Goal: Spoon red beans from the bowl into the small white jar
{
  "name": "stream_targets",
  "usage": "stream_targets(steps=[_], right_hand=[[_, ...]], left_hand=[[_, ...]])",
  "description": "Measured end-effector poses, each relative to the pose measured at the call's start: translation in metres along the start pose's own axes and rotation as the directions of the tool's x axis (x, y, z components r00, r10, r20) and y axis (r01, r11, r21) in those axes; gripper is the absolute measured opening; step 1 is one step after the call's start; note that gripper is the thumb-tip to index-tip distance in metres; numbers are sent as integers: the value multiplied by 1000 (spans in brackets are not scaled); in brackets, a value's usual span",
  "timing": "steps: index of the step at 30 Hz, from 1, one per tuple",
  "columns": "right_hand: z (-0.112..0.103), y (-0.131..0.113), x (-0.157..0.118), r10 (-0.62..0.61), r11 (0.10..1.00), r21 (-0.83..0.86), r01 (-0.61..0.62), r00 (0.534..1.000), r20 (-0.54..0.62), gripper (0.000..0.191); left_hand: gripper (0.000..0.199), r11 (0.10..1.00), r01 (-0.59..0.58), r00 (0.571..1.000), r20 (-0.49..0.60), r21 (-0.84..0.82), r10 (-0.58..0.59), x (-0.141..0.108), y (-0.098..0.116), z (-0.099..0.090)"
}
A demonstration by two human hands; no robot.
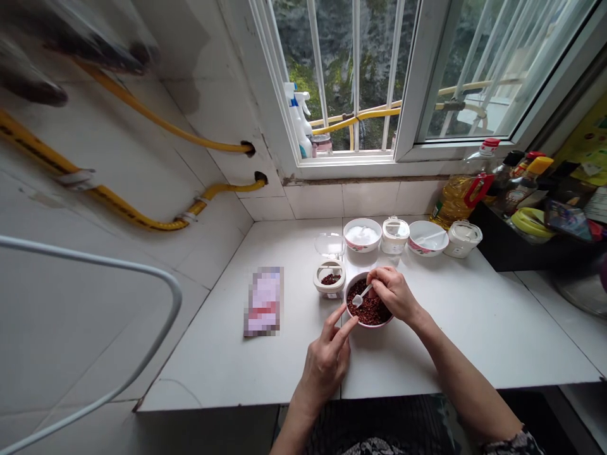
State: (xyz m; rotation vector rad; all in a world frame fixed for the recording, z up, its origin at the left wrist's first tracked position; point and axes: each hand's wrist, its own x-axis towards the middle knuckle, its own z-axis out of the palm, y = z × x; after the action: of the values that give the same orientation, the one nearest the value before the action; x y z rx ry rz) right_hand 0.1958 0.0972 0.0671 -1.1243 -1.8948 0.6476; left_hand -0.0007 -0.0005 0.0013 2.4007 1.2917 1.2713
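Note:
A bowl (370, 326) of dark reddish-brown grains stands near the middle of the counter. My right hand (392, 292) pinches the handle of a small white spoon (359, 300), whose head is down at the grains. At the bowl's left side, my left hand (328, 354) touches the rim with two extended fingertips; its other fingers are curled. Just left of the bowl is an open small container (329, 289) with some of the same dark grains inside. Its clear lid (329, 244) is raised at the back.
Behind stand a bowl of white powder (363, 235), a lidded jar (395, 235), a bowl with a white spoon (427, 240) and another jar (463, 239). A purple packet (264, 302) lies left. Oil (458, 196) and sauce bottles stand back right.

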Motion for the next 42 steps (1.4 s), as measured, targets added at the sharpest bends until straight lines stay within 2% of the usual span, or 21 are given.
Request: stream_targets(steps=[7, 9, 13, 18, 24, 28, 34, 37, 42], right_hand=[[-2, -1, 1, 238, 939, 239, -248, 969, 72, 16], [-2, -1, 1, 210, 952, 212, -221, 975, 69, 17], [-1, -2, 1, 81, 989, 118, -87, 995, 51, 19], [-1, -4, 1, 109, 969, 208, -129, 988, 106, 20], [-3, -3, 1, 44, 989, 132, -61, 991, 127, 20], [-3, -3, 1, 94, 972, 201, -120, 986, 137, 18], [-4, -6, 1, 260, 855, 408, -320, 945, 198, 11], [-6, -7, 1, 295, 841, 426, -334, 942, 156, 10], [-11, -4, 2, 295, 868, 400, -296, 953, 65, 11]], left_hand=[[51, 1000, -2, 1000, 0, -3, 2, 0, 0, 0], [51, 1000, -3, 1000, -5, -8, 3, 0, 0, 0], [52, 1000, 0, 1000, -5, -5, 0, 0, 0, 1], [51, 1000, 6, 1000, 0, 12, -6, -1, 0, 0], [50, 1000, -3, 1000, -8, 7, 3, 0, 0, 1], [51, 1000, -3, 1000, -3, -7, 3, 0, 0, 0], [51, 1000, 15, 1000, 7, 0, -15, -1, 0, 0], [52, 1000, 10, 1000, 9, 2, -10, -1, -1, 1], [53, 1000, 10, 1000, 4, 0, -10, 0, 0, 0]])
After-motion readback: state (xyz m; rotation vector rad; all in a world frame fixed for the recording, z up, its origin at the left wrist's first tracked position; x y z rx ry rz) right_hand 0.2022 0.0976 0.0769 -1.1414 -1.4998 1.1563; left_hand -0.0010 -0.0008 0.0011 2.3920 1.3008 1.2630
